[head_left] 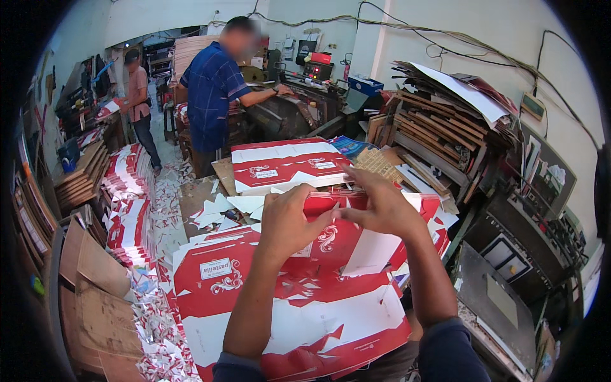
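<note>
The held cardboard (349, 245) is red (swirled with white) and white-banded.

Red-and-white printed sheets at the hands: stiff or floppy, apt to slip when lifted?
The printed sheets look fairly stiff: their face stands up with little sag below the left hand and right hand. Layered upper edges suggest some weight; the layers might slide apart, as no band is visible.
</note>
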Demonstrator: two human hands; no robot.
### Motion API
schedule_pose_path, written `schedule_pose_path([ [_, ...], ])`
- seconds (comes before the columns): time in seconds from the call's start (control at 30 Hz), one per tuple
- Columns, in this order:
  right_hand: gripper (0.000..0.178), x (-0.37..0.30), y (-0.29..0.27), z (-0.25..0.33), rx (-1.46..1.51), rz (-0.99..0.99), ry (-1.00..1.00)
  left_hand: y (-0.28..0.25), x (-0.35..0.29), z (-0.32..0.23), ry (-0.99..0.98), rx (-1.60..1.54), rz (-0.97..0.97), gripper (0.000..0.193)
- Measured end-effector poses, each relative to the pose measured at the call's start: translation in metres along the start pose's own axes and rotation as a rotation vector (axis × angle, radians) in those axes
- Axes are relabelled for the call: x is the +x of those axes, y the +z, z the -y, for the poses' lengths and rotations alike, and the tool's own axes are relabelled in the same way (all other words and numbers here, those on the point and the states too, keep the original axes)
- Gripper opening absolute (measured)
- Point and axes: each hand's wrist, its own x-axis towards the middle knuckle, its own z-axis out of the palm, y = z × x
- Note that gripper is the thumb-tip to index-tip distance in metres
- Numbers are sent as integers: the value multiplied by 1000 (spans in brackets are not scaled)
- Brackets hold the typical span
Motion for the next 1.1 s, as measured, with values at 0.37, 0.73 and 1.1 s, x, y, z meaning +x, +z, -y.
schedule_pose_path([
  [0.37,32,-1,29,-10,-122,-198,-50,9,-4,2,-52,98,-157,32],
  [0.73,27,-1,35,0,-252,-228,9,22,-8,-5,-87,175,-272,29],
  [1.1,38,10,5,-11,218,209,232,3,-1,2,-82,-24,-10,31],
])
